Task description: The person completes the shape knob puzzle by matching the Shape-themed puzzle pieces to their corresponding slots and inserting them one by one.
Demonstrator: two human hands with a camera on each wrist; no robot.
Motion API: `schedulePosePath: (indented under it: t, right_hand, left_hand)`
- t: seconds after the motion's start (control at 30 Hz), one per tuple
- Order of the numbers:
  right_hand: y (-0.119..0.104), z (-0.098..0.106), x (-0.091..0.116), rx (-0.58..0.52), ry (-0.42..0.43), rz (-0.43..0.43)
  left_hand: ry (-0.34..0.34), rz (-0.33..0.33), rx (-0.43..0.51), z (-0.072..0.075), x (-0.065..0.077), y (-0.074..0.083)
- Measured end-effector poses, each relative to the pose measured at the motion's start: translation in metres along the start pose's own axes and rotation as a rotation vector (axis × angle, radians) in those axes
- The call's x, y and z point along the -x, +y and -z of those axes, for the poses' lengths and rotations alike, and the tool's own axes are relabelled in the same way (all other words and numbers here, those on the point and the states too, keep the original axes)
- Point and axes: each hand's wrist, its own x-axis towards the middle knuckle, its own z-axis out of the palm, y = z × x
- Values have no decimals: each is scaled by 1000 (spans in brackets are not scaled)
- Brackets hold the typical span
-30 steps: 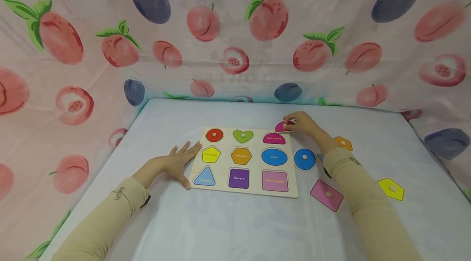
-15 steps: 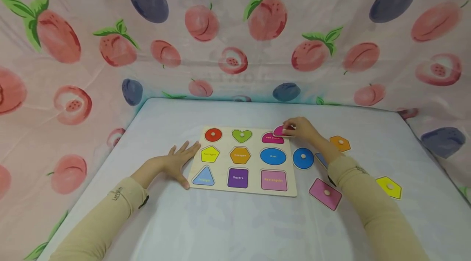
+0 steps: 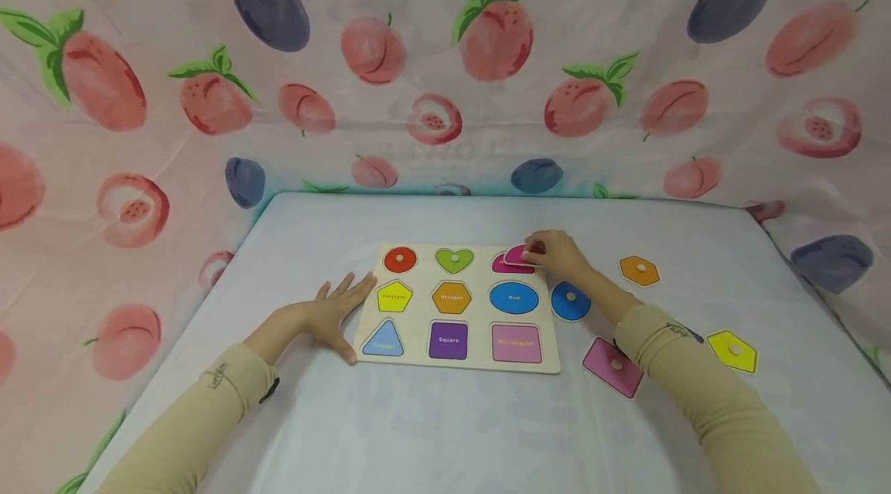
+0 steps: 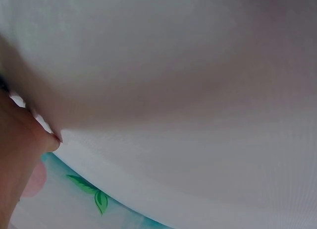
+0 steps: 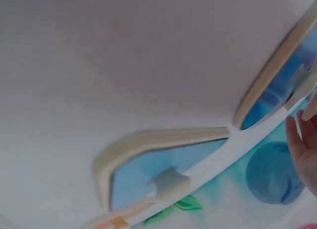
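A wooden shape puzzle board (image 3: 415, 339) lies on the table, its recesses printed with shape names. A red circle (image 3: 392, 260) and a green heart (image 3: 445, 262) with knobs sit in its back row. My right hand (image 3: 560, 254) pinches a magenta half-round piece (image 3: 515, 255) by its knob, over the back-right recess and partly covering it. Spread fingers of my left hand (image 3: 330, 318) rest along the board's left edge. In the left wrist view, part of the left hand (image 4: 22, 144) shows; in the right wrist view, only some right-hand fingers (image 5: 304, 149).
Right of the board lie a blue oval (image 3: 571, 301), pink rectangle (image 3: 611, 366), orange hexagon (image 3: 639, 270) and yellow pentagon (image 3: 733, 351). A purple corner (image 3: 694, 335) peeks from behind the right sleeve. A light-blue piece (image 5: 148, 167) shows in the right wrist view. Fruit-print cloth (image 3: 431, 53) surrounds the table.
My right hand has carried the half-round piece left and toward me, from behind the board's back-right corner to over the half-round recess. The left hand stays at the board's edge.
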Motion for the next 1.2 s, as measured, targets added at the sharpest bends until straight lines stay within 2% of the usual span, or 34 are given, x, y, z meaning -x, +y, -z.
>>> schedulePosePath:
  t: [0.23,0.5,0.7,1.03,1.2]
  right_hand:
    - [-17,-3,0,-8,-5,-23]
    - [-21,-13,1,32,-17,-61]
    - [-21,-16,-2,41,2,-29]
    - [-25,-18,-2,35,-35,-21]
    - [-24,-19,-3,74,-40,9]
  left_hand:
    - [0,0,-7,0,2,0]
    - [8,-5,-5,0,1,0]
    - [9,-6,-4,0,1,0]
    - [5,4,5,-1,0,-1]
    - [7,4,2,-3,-1,-1]
